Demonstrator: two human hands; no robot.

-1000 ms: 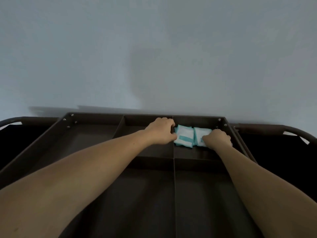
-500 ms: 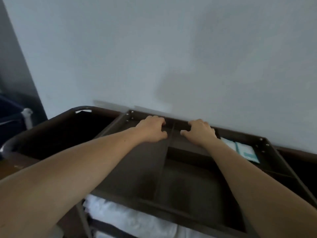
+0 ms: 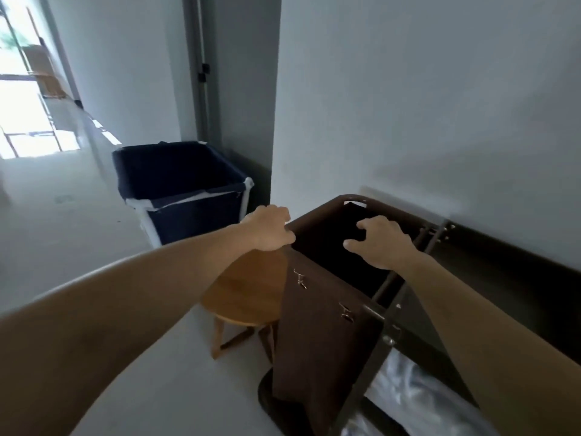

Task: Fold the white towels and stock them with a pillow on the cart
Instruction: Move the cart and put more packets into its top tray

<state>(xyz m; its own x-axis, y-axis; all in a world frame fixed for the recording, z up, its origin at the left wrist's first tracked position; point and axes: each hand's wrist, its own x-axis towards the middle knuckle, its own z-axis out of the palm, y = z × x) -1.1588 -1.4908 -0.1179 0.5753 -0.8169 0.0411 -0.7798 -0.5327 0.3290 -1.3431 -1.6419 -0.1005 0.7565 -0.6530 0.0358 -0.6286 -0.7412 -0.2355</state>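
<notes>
Standing at the left end of the cart (image 3: 390, 328), a person reaches both bare arms forward. Far left, one bright window (image 3: 22, 99) lights a pale corridor floor (image 3: 63, 215). Next comes one navy fabric laundry bin (image 3: 179, 180) on a white frame, parked against the wall beside a grey door frame (image 3: 198, 73). Just in front of it sits one round wooden stool (image 3: 245, 294), its seat partly tucked under the left forearm and touching or nearly touching the cart's brown bag; I cannot tell which. The left hand (image 3: 270, 229) is clamped around the curved brown rail (image 3: 317, 212) at the cart's end, fingers wrapped over the top of the bar. Below that rail hangs one brown fabric bag (image 3: 317, 338), fastened with two small metal clips (image 3: 300, 278) along its upper edge, its mouth dark and open. The right hand (image 3: 382, 243) hovers over that dark opening, fingers spread and loosely bent, grasping nothing and touching nothing that I can make out. To its right the cart's dark top tray runs along the white wall (image 3: 424, 105), with one metal upright post (image 3: 377, 350) dropping down from its corner. On the shelf below, at the bottom right, white linen (image 3: 405, 391) lies in a rumpled heap; whether that is towels, the pillow, or both, and how many pieces, I cannot tell from here. Two arms, two hands, one cart.
</notes>
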